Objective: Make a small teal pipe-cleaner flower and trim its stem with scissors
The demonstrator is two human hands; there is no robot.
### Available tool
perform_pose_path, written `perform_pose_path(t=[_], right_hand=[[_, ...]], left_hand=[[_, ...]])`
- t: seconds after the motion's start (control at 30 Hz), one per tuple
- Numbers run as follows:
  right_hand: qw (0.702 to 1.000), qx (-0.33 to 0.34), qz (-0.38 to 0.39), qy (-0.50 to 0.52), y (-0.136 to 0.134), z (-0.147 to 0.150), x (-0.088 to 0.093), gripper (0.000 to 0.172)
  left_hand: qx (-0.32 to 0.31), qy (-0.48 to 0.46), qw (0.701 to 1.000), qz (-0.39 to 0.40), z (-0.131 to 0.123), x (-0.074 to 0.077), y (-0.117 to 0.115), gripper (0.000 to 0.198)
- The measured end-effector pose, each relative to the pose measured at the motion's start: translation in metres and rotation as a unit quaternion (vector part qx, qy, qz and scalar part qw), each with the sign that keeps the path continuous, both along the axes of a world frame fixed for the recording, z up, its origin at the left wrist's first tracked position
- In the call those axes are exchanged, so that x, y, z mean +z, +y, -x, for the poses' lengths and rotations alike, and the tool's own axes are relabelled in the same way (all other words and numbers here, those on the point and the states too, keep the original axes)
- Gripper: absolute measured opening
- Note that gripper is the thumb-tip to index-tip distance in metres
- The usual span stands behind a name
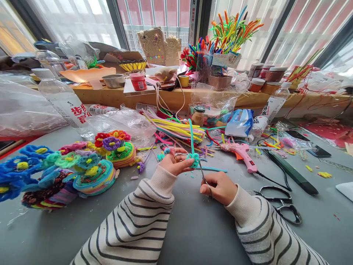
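Observation:
Between its thumb and fingers my left hand (174, 162) pinches a small turquoise pipe-cleaner flower (193, 161). A long turquoise stem (191, 136) rises upright from it. My right hand (220, 187) grips slim metal tweezers (203, 176), whose tip reaches the right side of the flower. Their exact contact is too small to make out. Behind my hands lies a bundle of yellow, pink and green pipe cleaners (179, 129). A loose turquoise pipe cleaner (211, 169) rests on the table just past the tweezers.
Finished pipe-cleaner flower pots (95, 180) stand at left. A pink glue gun (242, 154), black-handled scissors (286, 206) and a dark green cutter-like tool (295, 173) lie at right. Water bottles (64, 99) and plastic bags (124, 123) sit farther back, below a cluttered ledge (110, 96).

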State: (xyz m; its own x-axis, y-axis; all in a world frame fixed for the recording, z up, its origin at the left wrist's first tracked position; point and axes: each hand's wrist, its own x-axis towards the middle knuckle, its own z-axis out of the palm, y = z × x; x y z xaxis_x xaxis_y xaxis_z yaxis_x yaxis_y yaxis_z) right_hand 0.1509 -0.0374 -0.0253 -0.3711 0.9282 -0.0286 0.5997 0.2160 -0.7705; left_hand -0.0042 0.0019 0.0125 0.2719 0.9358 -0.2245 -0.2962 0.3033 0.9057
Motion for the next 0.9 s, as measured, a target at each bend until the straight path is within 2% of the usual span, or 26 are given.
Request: perform_pose_path(t=[0.27,0.67,0.9], right_hand=[[0.999,0.026,-0.024,0.036,0.000,0.000,0.002,0.067],[0.997,-0.013,-0.054,0.049,0.002,0.000,0.003,0.060],[0.996,-0.014,-0.080,-0.025,0.004,-0.008,0.002,0.068]], left_hand=[[0.000,-0.013,1.000,0.002,0.001,0.000,0.000,0.044],[0.017,-0.010,1.000,0.004,0.001,-0.001,0.002,0.047],[0.017,0.011,1.000,0.004,0.001,0.001,0.002,0.048]])
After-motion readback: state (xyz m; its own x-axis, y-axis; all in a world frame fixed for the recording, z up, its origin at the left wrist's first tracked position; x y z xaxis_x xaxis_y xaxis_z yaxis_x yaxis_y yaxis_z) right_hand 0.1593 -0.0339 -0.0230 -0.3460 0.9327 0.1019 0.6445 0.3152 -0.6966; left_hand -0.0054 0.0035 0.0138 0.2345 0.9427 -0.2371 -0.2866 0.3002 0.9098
